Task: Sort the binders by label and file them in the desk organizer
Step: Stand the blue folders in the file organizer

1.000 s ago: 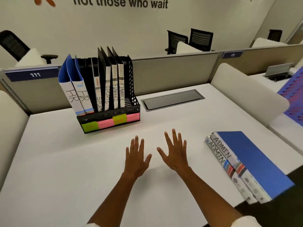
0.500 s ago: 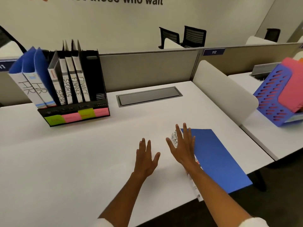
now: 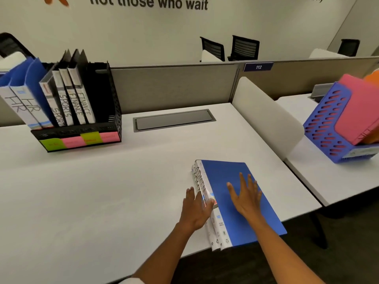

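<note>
Hands on two stacked ADMIN binders (image 3: 233,199) at the counter (image 3: 102,191) front edge.
Head view: right hand (image 3: 245,196) lies flat on the blue cover, fingers released and spread. Left hand (image 3: 196,208) touches the spines, fingers relaxed, grasping nothing. Black desk organizer (image 3: 82,138), well apart at far left, holds HR, SPORTS and FINANCE binders upright.
</note>
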A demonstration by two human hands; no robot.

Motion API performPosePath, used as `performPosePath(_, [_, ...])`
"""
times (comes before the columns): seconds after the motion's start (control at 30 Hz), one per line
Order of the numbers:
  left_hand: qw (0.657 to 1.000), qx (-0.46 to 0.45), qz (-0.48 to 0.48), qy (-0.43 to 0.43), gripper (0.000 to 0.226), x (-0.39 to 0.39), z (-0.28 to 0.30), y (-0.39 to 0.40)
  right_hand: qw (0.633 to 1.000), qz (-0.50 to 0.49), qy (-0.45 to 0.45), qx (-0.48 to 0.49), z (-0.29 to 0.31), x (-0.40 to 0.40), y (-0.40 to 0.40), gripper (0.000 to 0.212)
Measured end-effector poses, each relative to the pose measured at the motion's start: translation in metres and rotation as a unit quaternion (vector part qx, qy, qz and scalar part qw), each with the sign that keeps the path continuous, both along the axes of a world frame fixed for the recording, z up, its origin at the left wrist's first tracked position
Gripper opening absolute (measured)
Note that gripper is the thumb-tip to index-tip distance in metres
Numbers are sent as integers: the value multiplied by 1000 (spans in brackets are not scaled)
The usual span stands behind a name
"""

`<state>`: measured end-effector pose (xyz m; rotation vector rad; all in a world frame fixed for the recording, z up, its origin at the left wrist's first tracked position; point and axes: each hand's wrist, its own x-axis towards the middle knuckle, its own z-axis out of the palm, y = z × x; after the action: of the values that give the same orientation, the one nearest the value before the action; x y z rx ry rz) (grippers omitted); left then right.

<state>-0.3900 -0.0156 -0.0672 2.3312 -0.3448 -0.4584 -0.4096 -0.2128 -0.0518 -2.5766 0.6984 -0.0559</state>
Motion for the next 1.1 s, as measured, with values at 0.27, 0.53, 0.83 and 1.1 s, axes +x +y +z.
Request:
performPosePath(0.27, [999,-12,42,28,85,-6,1,-21,989,-102,81,66,-24,-30,-55,88])
performPosePath(0.53, [989,-101,95,58,93,-6,6,-28,985,-145,13,94,-18,-25,-49,83])
performPosePath(0.83, [957,-252,122,72,77,17,33,-6,978,-136,-73,140,4,4,-34,79])
performPosePath(1.1, [925,-330,170,77,86,47,66,42,975,-83,-143,151,36,53,6,77])
